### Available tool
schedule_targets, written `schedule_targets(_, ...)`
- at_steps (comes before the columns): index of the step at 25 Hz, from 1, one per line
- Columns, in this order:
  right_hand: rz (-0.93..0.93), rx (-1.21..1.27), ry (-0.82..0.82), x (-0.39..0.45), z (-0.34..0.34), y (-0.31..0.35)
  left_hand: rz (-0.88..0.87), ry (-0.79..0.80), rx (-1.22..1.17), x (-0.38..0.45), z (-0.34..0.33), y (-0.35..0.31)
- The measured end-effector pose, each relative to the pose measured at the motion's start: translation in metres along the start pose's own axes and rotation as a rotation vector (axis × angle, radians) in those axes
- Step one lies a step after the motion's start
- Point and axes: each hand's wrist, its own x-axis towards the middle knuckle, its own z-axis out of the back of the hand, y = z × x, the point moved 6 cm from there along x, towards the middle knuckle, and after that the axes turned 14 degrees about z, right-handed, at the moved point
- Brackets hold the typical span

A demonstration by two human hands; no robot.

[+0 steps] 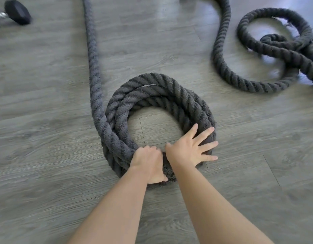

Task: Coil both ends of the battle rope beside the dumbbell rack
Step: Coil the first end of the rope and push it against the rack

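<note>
Down on the grey wood-grain plank floor [46, 103], right in front of you, sits the thick dark-grey twisted battle rope [169, 92], wound into a round stacked coil of several turns with a bare patch of floor showing through its middle. The strands are fat, fuzzy and deeply ridged, fibres fraying along the edges. Your left hand [148, 164] wraps over the near side of the coil, fingers curled across the top and thumb tucked underneath, a firm grip on the rope. Your right hand [189, 148] lies flat just beside it, fingers spread wide and straight, pressing down on the coil's right side; the two hands almost touch. From the coil's left edge a single straight run of rope heads away up the floor and out of view. Over on the far right, well apart, more of the same rope lies in loose, untidy loops [268, 50], crossing over itself, slightly blurred. At the far left corner rests a black hexagonal rubber dumbbell head [17, 12] on a chrome handle.
</note>
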Motion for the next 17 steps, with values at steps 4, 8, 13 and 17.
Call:
schedule_targets(4, 0.057, -0.142, 0.027, 0.014, -0.004, 0.004, -0.048, -0.011, -0.092, 0.004, 0.004, -0.004)
schedule_targets(8, 0.105, -0.216, 0.073, 0.027, -0.002, 0.000, -0.361, -0.021, 0.023, 0.012, 0.007, 0.024)
schedule_targets(13, 0.215, -0.284, 0.057, 0.061, 0.010, 0.006, -0.368, -0.150, 0.294, 0.046, 0.015, 0.086)
schedule_targets(17, 0.316, -0.359, 0.059, 0.092, 0.023, 0.015, -0.276, -0.126, 0.246, 0.053, 0.020, 0.068)
